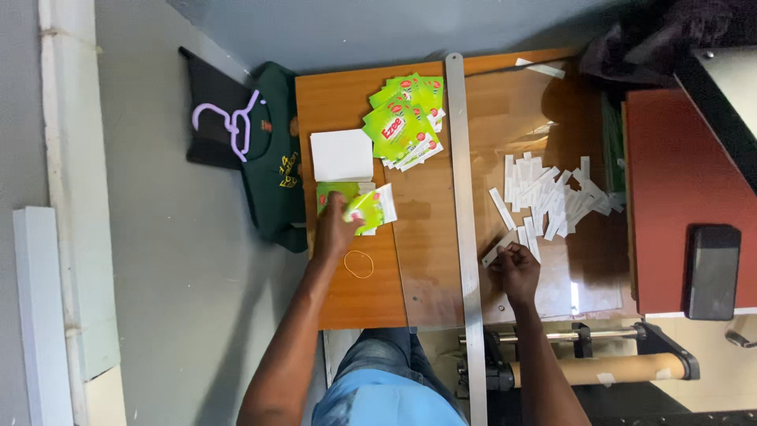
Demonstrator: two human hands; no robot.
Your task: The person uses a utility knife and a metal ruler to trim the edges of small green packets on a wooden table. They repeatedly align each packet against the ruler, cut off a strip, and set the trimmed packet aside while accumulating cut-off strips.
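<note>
My left hand (335, 229) rests on a small stack of green sachets (364, 209) near the left side of the wooden table (418, 260), fingers closed on the top one. My right hand (516, 268) pinches a white paper strip (499, 248) at the near edge of a scattered pile of white strips (552, 197). A fanned heap of green sachets (406, 122) lies at the far side of the table. A white paper pad (341, 155) sits just beyond the left hand.
A long metal ruler (464, 205) runs across the table. A yellow rubber band (359, 264) lies by my left wrist. A red surface with a dark phone (712, 272) is at the right. A tape roll on a dispenser (599, 369) sits near me. A purple hanger (233, 118) lies on dark clothes.
</note>
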